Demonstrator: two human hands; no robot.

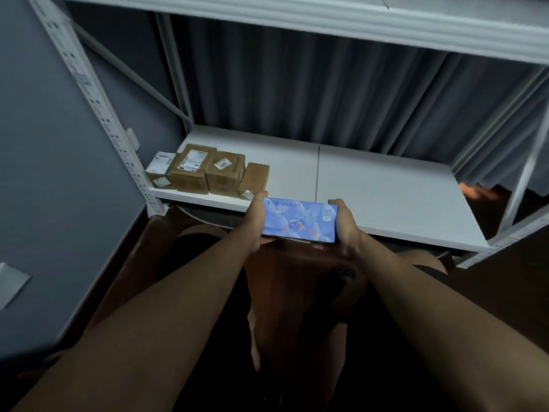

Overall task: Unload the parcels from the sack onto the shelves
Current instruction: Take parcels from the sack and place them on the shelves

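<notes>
Both hands gripping blue parcel (pixel 299 221) ends, left hand (pixel 258 223), right hand (pixel 347 225)

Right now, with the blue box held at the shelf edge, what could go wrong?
1. The blue box is held only by its ends, by the left hand and right hand; it may slip.
2. Pushed leftward on the shelf, it could knock the brown parcels.

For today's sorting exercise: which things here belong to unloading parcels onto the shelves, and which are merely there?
Job: blue box held by left hand and right hand; cardboard parcels; white shelf.
Merely there: grey curtain; grey wall.
</notes>
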